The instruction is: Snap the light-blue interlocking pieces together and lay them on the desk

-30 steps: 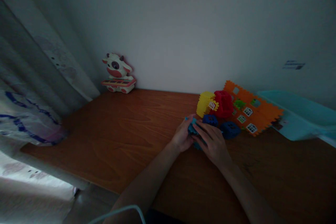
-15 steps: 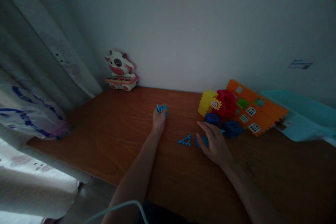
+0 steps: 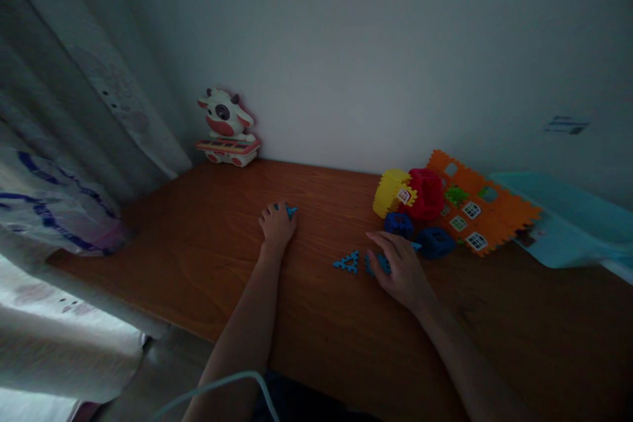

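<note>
My left hand (image 3: 277,225) is palm down on the table, curled over a blue toothed building piece (image 3: 291,211). Part of this piece sticks out between the index finger and thumb; the rest is covered. My right hand (image 3: 401,270) has its thumb and fingers apart. It lies over another blue building piece (image 3: 382,264), whose left side shows by the thumb. A blue tip (image 3: 416,246) peeks out beyond that hand's knuckles. Between the hands a blue triangular building piece (image 3: 347,262) with a hole in its middle lies flat.
Dark blue blocks (image 3: 435,242), a yellow block (image 3: 390,193), a red block (image 3: 425,194) and an orange panel (image 3: 482,211) with windows stand to the right. Beyond is a light-blue bin (image 3: 564,237). A toy cow keyboard (image 3: 227,128) sits far left, near a plastic bag (image 3: 59,211).
My left hand has moved left and turned palm down onto the table, with the blue piece now mostly under it. My right hand has hardly moved.
</note>
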{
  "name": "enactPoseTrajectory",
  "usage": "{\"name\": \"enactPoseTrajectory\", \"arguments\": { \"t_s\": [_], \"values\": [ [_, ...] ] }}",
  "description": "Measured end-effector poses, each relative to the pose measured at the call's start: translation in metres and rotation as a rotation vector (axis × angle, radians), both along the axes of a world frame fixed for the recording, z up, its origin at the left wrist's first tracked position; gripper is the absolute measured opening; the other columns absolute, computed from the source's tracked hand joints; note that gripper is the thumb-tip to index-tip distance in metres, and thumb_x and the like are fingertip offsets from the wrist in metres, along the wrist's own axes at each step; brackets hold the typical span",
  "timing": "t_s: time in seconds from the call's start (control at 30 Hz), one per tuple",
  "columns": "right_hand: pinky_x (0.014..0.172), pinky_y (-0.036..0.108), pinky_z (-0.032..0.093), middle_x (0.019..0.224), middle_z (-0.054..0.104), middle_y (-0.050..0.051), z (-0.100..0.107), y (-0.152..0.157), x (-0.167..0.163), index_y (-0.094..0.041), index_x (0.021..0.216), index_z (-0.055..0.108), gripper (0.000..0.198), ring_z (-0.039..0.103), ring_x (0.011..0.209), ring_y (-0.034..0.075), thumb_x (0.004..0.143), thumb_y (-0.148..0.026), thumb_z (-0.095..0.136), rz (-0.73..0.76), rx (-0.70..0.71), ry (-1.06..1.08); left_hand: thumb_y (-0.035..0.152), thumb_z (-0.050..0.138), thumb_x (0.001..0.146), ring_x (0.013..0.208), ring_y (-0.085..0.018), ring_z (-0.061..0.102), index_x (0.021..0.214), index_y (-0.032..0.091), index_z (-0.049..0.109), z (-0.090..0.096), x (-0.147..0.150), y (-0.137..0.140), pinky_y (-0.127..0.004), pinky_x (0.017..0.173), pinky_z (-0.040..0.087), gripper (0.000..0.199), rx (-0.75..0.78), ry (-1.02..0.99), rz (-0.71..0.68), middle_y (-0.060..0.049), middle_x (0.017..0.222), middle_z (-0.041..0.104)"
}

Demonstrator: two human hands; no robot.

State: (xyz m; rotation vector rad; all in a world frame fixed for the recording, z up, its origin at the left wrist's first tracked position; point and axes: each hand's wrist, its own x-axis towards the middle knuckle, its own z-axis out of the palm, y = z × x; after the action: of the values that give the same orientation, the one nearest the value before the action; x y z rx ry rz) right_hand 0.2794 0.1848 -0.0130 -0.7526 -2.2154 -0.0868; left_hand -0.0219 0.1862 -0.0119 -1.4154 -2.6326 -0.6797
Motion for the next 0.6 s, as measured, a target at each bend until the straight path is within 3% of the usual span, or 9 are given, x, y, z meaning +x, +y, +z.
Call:
{"name": "enactPoseTrajectory", "arguments": {
  "t_s": [0.1, 0.23, 0.3, 0.37, 0.47, 0.53, 0.6],
  "values": [
    [0.092, 0.044, 0.051, 0.115, 0.066, 0.011, 0.004, 0.0, 0.002, -0.022, 0.126, 0.059, 0.032, 0.063, 0.105, 0.027, 0.095, -0.03, 0.056, 0.003, 0.021, -0.033, 0.059, 0.055, 0.087, 0.126, -0.045, 0.046, 0.132, 0.014, 0.053, -0.004, 0.002, 0.003, -0.059, 0.102, 0.036, 0.064, 0.001, 0.009, -0.042, -0.026, 0.138, 0.05],
    [0.091, 0.046, 0.049, 0.113, 0.067, 0.011, 0.011, 0.007, 0.014, -0.022, 0.117, 0.064, 0.029, 0.063, 0.103, 0.029, 0.091, -0.036, 0.062, -0.147, 0.087, 0.006, 0.049, 0.06, 0.088, 0.137, -0.043, 0.037, 0.137, 0.014, 0.05, 0.009, 0.013, 0.005, -0.059, 0.111, 0.026, 0.061, 0.095, -0.007, -0.142, -0.026, 0.148, 0.04],
    [0.091, 0.048, 0.048, 0.114, 0.065, 0.013, 0.013, 0.013, 0.023, -0.022, 0.116, 0.065, 0.033, 0.061, 0.105, 0.031, 0.089, -0.041, 0.064, -0.264, 0.078, 0.036, 0.04, 0.061, 0.089, 0.134, -0.035, 0.043, 0.131, 0.019, 0.056, 0.019, 0.028, 0.003, -0.049, 0.112, 0.03, 0.048, 0.164, -0.092, -0.387, -0.019, 0.143, 0.048],
    [0.089, 0.049, 0.048, 0.115, 0.063, 0.014, 0.011, 0.018, 0.03, -0.021, 0.115, 0.065, 0.039, 0.06, 0.105, 0.033, 0.088, -0.049, 0.064, -0.357, 0.04, 0.029, 0.043, 0.061, 0.089, 0.124, -0.031, 0.053, 0.12, 0.024, 0.063, 0.027, 0.05, -0.002, -0.041, 0.109, 0.036, 0.037, 0.206, -0.25, -0.755, -0.014, 0.128, 0.059],
    [0.084, 0.049, 0.049, 0.109, 0.063, 0.015, 0.006, 0.022, 0.034, -0.019, 0.113, 0.065, 0.047, 0.061, 0.1, 0.034, 0.087, -0.057, 0.061, -0.425, -0.023, -0.024, 0.049, 0.075, 0.077, 0.11, -0.032, 0.06, 0.11, 0.026, 0.069, 0.025, 0.09, -0.015, -0.04, 0.101, 0.042, 0.041, 0.209, -0.426, -1.194, -0.012, 0.112, 0.066],
    [0.082, 0.046, 0.05, 0.104, 0.064, 0.014, 0.004, 0.021, 0.033, -0.018, 0.111, 0.065, 0.047, 0.061, 0.097, 0.032, 0.087, -0.058, 0.06, -0.405, -0.055, -0.047, 0.049, 0.081, 0.069, 0.107, -0.034, 0.06, 0.107, 0.025, 0.069, 0.017, 0.115, -0.023, -0.042, 0.102, 0.041, 0.046, 0.201, -0.494, -1.279, -0.013, 0.107, 0.066],
    [0.082, 0.044, 0.051, 0.1, 0.064, 0.012, 0.002, 0.02, 0.031, -0.019, 0.109, 0.064, 0.047, 0.062, 0.095, 0.031, 0.087, -0.06, 0.059, -0.368, -0.084, -0.046, 0.047, 0.084, 0.066, 0.108, -0.037, 0.058, 0.101, 0.022, 0.069, 0.007, 0.132, -0.028, -0.046, 0.106, 0.036, 0.046, 0.227, -0.565, -1.238, -0.015, 0.105, 0.066]
  ]
}}
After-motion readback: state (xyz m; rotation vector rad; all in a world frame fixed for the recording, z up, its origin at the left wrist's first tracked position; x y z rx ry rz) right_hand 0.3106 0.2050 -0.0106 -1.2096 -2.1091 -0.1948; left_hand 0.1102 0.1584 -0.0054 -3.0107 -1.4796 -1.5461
